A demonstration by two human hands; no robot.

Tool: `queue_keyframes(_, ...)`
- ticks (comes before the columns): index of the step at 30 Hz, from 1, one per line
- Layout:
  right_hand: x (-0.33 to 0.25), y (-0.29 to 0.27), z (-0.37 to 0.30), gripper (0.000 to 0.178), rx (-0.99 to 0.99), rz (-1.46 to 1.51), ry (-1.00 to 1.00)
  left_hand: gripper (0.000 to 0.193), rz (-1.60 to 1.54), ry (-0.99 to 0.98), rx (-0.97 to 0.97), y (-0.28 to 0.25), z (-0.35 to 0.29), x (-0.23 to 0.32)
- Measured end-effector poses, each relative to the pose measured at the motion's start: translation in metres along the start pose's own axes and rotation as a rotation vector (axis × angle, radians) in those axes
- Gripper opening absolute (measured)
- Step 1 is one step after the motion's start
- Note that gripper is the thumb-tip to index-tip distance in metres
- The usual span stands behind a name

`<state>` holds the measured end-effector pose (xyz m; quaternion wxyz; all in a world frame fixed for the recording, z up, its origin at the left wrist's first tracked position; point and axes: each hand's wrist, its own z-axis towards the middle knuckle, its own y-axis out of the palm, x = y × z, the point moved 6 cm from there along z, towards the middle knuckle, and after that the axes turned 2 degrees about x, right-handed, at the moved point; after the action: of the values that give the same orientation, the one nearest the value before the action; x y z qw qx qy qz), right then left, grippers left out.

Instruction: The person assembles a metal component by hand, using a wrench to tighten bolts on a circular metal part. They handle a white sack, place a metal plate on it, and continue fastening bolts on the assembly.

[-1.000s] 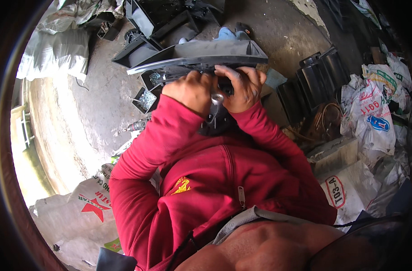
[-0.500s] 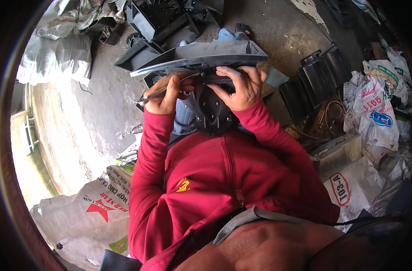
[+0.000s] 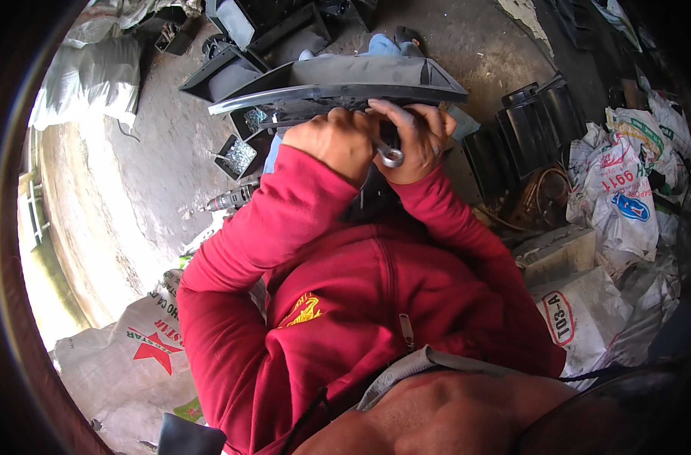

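Wrench of shiny silver metal w/ a ring end (image 3: 391, 158) sticks out from your L hand (image 3: 332, 144), bent tight round it. Your R hand (image 3: 415, 140) curls at the near edge of the long, black plastic tray-like piece (image 3: 360, 72); tips hid, so can't tell if it grips. That piece is just past both hands. To your L: small black square box (image 3: 225, 169) w/ silver metal bits (image 3: 240, 157), & a grey-and-red power drill (image 3: 233, 199).

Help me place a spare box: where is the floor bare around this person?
Bare floor shows left, between the white plastic bundle and the metal-bits box, and upper right, between the long black tray and the black parts. Crowded: black trays above, sacks right.
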<state>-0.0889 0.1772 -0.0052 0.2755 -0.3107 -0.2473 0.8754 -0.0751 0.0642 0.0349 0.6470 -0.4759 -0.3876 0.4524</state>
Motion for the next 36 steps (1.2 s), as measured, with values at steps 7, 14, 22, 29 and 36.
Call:
queue_keyframes(7, 0.003, 0.006, -0.005, 0.044, 0.057, -0.013, -0.034, 0.007, -0.403, -0.022, 0.205, 0.005, -0.022, -0.037)
queue_keyframes(14, -0.001, 0.003, 0.0, 0.041, 0.065, -0.034, -0.058, 0.033, -1.081, -0.438, 0.07, 0.035, -0.044, -0.069)
queue_keyframes(22, -0.005, -0.006, 0.002, 0.045, 0.082, 0.006, -0.068, 0.019, -1.029, -0.377, 0.263, 0.001, -0.043, -0.068)
queue_keyframes(29, 0.015, -0.024, -0.006, 0.089, 0.352, 0.187, -0.174, 0.007, -0.313, -0.029, 0.312, -0.026, -0.021, -0.02)
queue_keyframes(36, 0.054, -0.003, 0.017, 0.133, 0.102, 0.33, -0.03, 0.015, -0.067, -0.078, 0.059, -0.005, 0.007, -0.012)
